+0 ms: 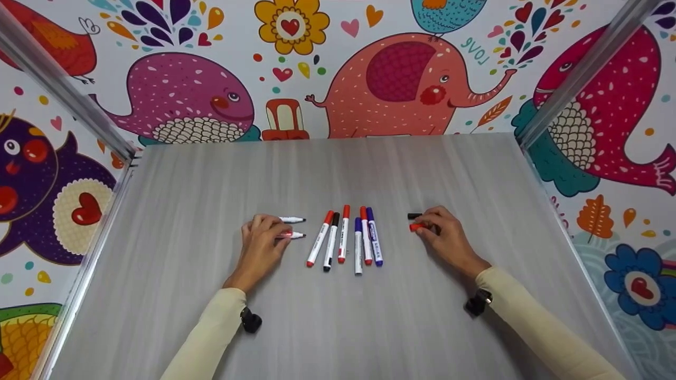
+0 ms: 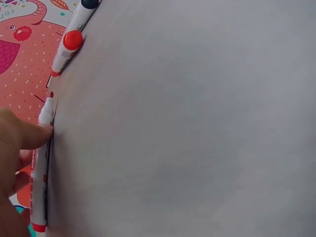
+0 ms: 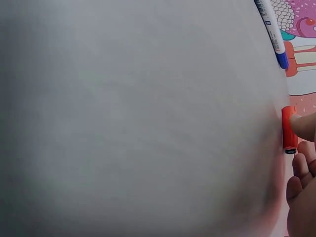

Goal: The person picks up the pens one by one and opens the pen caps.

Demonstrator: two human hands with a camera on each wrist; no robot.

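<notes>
The grey worktop (image 1: 211,179) carried everything, and its smooth face looked likely to let round barrels roll. On it the two hands were well apart: the left hand (image 1: 261,240) pinched an uncapped red marker (image 2: 40,182), thumb on the barrel, while the right hand (image 1: 448,237) pinched a red cap (image 3: 288,128). Between them lay six capped markers (image 1: 344,237) in red, black and blue, apart from either hand; slim and seemingly of hard plastic, they looked light and stiff, best lifted across mid-barrel. An uncapped black marker (image 1: 292,219) lay just beside the red one, partly behind the left hand, so whether the fingers touched it could not be told. The red marker's bare nib (image 2: 51,94) looked the most easily spoiled part, making the barrel behind its tapered collar the sensible hold. The red cap and a black cap (image 1: 413,216) near it were short and smooth; they would probably have slipped under a loose grip, and called for a firm pinch across their sides.
</notes>
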